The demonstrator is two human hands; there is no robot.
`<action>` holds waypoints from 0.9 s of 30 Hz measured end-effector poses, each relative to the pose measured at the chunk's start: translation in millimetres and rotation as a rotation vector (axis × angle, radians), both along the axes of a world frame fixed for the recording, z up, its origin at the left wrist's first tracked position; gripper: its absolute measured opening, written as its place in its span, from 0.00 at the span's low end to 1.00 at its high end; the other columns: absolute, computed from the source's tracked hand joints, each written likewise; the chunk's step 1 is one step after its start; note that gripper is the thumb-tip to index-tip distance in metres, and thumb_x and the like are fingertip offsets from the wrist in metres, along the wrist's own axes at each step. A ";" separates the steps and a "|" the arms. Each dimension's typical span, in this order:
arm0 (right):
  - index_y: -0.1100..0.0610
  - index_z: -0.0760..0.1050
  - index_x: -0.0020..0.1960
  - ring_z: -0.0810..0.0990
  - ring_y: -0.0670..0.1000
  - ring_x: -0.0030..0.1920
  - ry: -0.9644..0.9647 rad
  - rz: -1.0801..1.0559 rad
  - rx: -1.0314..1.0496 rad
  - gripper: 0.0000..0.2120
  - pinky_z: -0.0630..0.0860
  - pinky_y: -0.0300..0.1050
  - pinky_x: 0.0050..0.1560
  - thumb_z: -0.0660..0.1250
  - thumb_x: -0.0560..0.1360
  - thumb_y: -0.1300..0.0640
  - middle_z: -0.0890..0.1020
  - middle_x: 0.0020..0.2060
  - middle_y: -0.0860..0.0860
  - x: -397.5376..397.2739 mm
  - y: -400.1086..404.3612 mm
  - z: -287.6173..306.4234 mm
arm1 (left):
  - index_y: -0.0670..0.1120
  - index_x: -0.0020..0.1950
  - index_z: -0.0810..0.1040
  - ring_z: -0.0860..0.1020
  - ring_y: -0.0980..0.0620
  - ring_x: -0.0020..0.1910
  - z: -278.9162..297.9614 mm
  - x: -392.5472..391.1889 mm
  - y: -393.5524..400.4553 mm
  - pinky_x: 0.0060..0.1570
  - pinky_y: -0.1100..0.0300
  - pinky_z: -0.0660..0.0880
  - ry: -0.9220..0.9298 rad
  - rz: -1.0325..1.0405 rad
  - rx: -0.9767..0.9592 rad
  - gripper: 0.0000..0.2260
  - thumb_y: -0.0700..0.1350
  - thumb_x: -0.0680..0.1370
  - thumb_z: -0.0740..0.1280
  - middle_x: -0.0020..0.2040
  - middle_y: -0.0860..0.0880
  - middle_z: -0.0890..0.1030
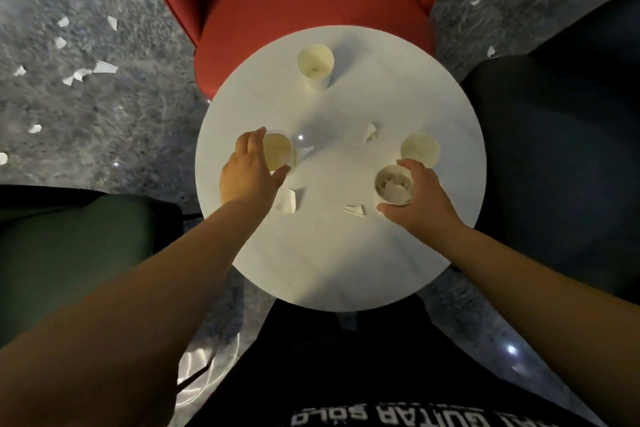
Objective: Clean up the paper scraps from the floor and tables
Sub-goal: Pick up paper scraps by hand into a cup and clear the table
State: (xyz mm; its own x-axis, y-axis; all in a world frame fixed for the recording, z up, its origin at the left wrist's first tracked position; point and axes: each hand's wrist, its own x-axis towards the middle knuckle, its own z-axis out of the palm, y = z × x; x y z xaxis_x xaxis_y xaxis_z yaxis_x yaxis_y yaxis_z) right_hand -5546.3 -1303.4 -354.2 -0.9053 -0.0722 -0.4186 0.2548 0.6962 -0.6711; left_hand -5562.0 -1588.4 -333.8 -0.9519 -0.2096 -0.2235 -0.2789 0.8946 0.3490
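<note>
A round table (341,274) is standing before the person, with a chair (311,0) behind it. On it, one cup (314,66) is sitting at the far side, one (278,152) at the left, and two at the right, the nearer cup (394,185) holding paper scraps (393,188). Loose scraps (354,210) are lying between them, and more scraps (104,68) on the floor (104,121) at the left.

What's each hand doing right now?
Left hand: grips an empty paper cup.
Right hand: grips the scrap-filled cup.
</note>
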 end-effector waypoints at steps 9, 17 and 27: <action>0.50 0.63 0.70 0.68 0.43 0.56 0.037 -0.137 0.038 0.39 0.66 0.38 0.54 0.77 0.65 0.47 0.70 0.65 0.52 8.4 -25.8 -11.0 | 0.49 0.75 0.60 0.78 0.44 0.56 -20.8 -17.1 -22.5 0.46 0.52 0.74 -0.141 -0.214 0.006 0.38 0.55 0.71 0.74 0.71 0.50 0.65; 0.50 0.62 0.71 0.67 0.44 0.55 0.025 -0.223 0.037 0.40 0.66 0.39 0.55 0.78 0.65 0.49 0.69 0.64 0.53 18.9 -37.9 -14.4 | 0.50 0.74 0.62 0.78 0.43 0.53 -26.0 -27.6 -28.2 0.43 0.54 0.72 -0.114 -0.276 0.072 0.37 0.53 0.70 0.76 0.69 0.50 0.66; 0.50 0.63 0.71 0.70 0.46 0.58 0.020 -0.304 0.023 0.41 0.67 0.39 0.55 0.78 0.64 0.47 0.71 0.63 0.52 23.7 -32.4 -15.0 | 0.46 0.73 0.64 0.72 0.47 0.62 13.6 -109.3 -0.3 0.53 0.57 0.72 0.343 -0.159 0.318 0.37 0.47 0.69 0.77 0.69 0.46 0.69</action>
State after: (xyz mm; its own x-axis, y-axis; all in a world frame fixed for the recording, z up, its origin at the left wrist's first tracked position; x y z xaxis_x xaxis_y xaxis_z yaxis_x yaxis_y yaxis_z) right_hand -5522.6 -1335.8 -369.3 -0.8919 0.2126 -0.3992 0.4409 0.6052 -0.6628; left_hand -5671.3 -1588.7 -320.3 -0.9965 -0.0283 0.0790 0.0310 0.7512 0.6593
